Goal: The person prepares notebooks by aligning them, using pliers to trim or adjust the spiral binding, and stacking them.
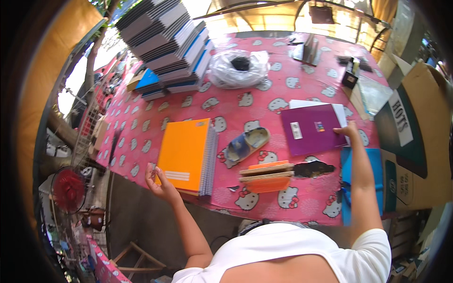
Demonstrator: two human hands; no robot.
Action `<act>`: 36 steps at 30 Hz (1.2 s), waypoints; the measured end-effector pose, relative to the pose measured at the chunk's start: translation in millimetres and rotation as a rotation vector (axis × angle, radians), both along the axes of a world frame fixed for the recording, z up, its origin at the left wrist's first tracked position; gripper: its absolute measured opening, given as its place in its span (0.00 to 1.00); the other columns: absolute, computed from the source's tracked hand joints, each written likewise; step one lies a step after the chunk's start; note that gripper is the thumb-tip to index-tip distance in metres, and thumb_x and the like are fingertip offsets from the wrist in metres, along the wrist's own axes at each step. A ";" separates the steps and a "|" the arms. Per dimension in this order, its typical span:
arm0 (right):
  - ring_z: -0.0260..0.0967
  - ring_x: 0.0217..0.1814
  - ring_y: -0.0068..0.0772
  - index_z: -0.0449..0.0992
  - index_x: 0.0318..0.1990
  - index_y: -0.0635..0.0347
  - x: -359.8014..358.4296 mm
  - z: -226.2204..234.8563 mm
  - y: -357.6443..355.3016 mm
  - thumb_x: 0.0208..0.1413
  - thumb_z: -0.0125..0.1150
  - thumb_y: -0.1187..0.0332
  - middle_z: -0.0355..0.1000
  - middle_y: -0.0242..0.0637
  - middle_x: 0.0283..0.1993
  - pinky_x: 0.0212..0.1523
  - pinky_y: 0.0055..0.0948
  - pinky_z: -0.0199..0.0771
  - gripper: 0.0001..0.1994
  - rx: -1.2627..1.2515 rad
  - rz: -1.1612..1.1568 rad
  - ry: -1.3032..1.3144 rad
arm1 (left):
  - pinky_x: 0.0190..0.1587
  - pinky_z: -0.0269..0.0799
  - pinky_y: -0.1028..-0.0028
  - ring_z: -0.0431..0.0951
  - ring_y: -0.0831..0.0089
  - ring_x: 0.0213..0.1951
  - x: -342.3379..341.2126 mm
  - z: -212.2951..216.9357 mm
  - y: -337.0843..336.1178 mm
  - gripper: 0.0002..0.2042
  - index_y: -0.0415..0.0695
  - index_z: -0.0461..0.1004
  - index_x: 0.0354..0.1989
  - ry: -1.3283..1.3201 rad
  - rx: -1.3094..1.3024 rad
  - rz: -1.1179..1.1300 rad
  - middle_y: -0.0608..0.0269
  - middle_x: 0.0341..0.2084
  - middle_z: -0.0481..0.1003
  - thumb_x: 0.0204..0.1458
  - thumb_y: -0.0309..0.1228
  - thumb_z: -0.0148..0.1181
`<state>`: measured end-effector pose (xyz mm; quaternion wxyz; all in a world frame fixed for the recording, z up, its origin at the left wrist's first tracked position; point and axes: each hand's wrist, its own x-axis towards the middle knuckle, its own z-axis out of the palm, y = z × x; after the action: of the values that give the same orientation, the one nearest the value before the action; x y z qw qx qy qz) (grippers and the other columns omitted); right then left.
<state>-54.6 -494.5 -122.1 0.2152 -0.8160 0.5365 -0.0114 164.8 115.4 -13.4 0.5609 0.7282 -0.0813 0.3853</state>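
A stack of spiral-bound notebooks with an orange-yellow cover (185, 148) lies left of the middle of the table. My left hand (162, 185) is at its lower left corner, thumb and fingers apart, holding nothing I can see. On the right, my right hand (348, 132) grips the right edge of a purple cover (309, 129), thumb on top; the fingers beneath are partly hidden. White sheets (314, 103) show behind the purple cover. Between the two groups sits a blue and beige slipper (247, 144). Nearer me stands an orange and brown wooden block-like piece (267, 176).
Tall stacks of notebooks (165, 45) stand at the far left beside a plastic bag with a black roll (239, 63). A large cardboard box (420, 137) borders the right edge, near a blue folder-like sheet (363, 165). A torn dark patch (314, 169) marks the pink tablecloth (245, 109).
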 end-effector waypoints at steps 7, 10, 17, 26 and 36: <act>0.73 0.48 0.51 0.74 0.45 0.65 -13.3 -14.6 -4.1 0.33 0.77 0.57 0.75 0.50 0.45 0.49 0.41 0.72 0.31 -0.226 -0.042 -0.099 | 0.56 0.65 0.70 0.72 0.73 0.50 -102.7 16.7 -155.0 0.11 0.37 0.73 0.45 0.432 0.245 -0.886 0.58 0.45 0.74 0.55 0.27 0.58; 0.74 0.41 0.50 0.73 0.38 0.67 -2.8 37.7 68.3 0.41 0.69 0.72 0.75 0.52 0.37 0.42 0.34 0.74 0.16 -0.452 0.045 -0.504 | 0.57 0.64 0.67 0.72 0.71 0.50 -102.7 -23.3 -161.5 0.17 0.38 0.74 0.45 0.670 0.682 -1.019 0.57 0.43 0.76 0.58 0.41 0.55; 0.75 0.36 0.42 0.67 0.28 0.64 -79.2 139.3 166.4 0.45 0.62 0.81 0.76 0.48 0.36 0.41 0.33 0.74 0.08 -0.074 0.621 -1.366 | 0.57 0.64 0.57 0.71 0.56 0.54 -81.4 17.0 -158.7 0.38 0.38 0.68 0.52 1.417 -0.737 -1.799 0.43 0.48 0.73 0.52 0.65 0.42; 0.67 0.55 0.32 0.66 0.58 0.62 -111.0 114.2 224.3 0.46 0.65 0.77 0.66 0.37 0.58 0.52 0.33 0.69 0.28 1.103 0.239 -1.491 | 0.45 0.74 0.72 0.77 0.72 0.40 -110.4 3.6 -121.7 0.21 0.39 0.65 0.53 0.951 -0.396 -1.484 0.60 0.40 0.75 0.51 0.25 0.62; 0.71 0.38 0.25 0.67 0.38 0.59 -119.3 12.6 291.8 0.42 0.64 0.88 0.71 0.35 0.37 0.41 0.25 0.74 0.18 0.514 0.386 -1.202 | 0.53 0.64 0.72 0.67 0.72 0.49 -142.3 -72.6 -82.4 0.24 0.43 0.60 0.51 0.376 0.013 -1.133 0.56 0.49 0.66 0.47 0.20 0.64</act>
<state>-173.9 -202.7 -109.5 0.6611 -0.6718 0.1542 -0.2964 22.5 33.0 -86.0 0.6795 0.6306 -0.3585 -0.1098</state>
